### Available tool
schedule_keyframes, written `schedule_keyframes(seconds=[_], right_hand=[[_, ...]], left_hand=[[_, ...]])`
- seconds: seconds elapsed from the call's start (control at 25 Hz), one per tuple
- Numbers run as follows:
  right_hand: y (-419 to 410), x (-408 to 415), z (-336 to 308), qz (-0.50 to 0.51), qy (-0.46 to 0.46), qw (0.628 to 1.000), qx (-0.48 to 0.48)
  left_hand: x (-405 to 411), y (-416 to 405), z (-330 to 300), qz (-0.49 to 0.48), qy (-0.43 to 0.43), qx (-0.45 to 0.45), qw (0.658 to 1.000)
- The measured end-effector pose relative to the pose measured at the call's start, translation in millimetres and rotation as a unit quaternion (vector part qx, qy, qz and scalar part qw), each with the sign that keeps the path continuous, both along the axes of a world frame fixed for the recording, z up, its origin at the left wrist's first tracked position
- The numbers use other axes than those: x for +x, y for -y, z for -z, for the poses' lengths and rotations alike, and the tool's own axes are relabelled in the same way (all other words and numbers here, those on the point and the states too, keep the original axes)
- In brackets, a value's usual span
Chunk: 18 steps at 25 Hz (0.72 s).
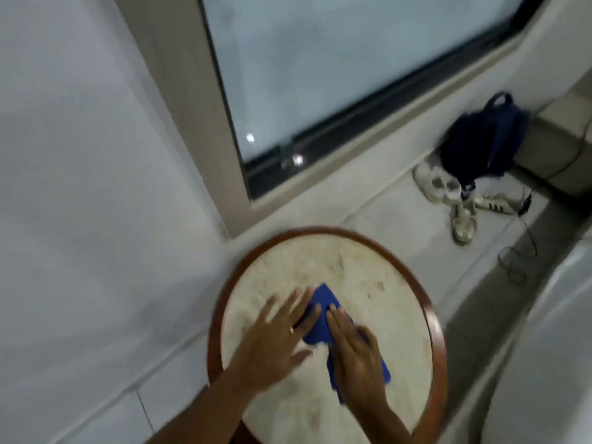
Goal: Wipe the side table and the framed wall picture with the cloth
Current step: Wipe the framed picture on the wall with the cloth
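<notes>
A round side table [368, 270] with a pale stone top and a reddish-brown wooden rim fills the lower middle of the view. A blue cloth [322, 301] lies flat near the centre of its top. My right hand [355, 357] presses palm-down on the cloth, covering most of it. My left hand [277, 338] lies flat with fingers spread, its fingertips on the cloth's left edge and its palm on the bare top. The framed wall picture is out of sight. The view is motion-blurred.
A white wall stands to the left, and a large window [320, 75] with a dark frame is behind the table. On the tiled floor at right lie a dark blue backpack [483, 142], several sneakers [463, 219] and a black cable [515, 264].
</notes>
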State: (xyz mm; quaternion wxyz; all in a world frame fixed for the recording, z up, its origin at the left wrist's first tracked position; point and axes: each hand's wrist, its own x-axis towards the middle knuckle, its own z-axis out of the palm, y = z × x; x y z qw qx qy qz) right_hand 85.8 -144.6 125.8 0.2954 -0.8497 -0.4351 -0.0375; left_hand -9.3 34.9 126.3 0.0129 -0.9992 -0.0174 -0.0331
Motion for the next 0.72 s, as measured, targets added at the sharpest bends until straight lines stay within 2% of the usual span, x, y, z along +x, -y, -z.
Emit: schedule_keyframes(seconds=[0.12,0.24,0.36,0.48,0.64,0.72], right_hand=[[-41.4,-0.6,-113.1,-0.037,0.054,0.994,0.087],[-92.3,-17.7,-242.1,-0.072,0.102,0.977,0.172],[-146.3,-49.9,-342.5,-0.109,0.084,0.953,0.271],[-205.4,-92.0,-430.2,-0.159,0.095,0.909,0.374],[-275.9,-137.8,-548.8,-0.122,0.123,0.848,0.502],[-307.0,-158.3,-597.0,-0.123,0.124,0.829,0.531]], left_hand=[[-14.7,-25.9,-119.0,-0.054,0.076,0.046,0.995],[-46.3,-42.3,-251.8,-0.138,0.156,0.081,0.975],[-88.1,-68.7,-355.5,-0.194,0.222,0.133,0.946],[-138.4,-108.7,-450.9,-0.228,0.272,0.211,0.911],[-198.7,-164.8,-584.1,-0.236,0.331,0.307,0.860],[-223.0,-190.3,-645.7,-0.261,0.361,0.344,0.827]])
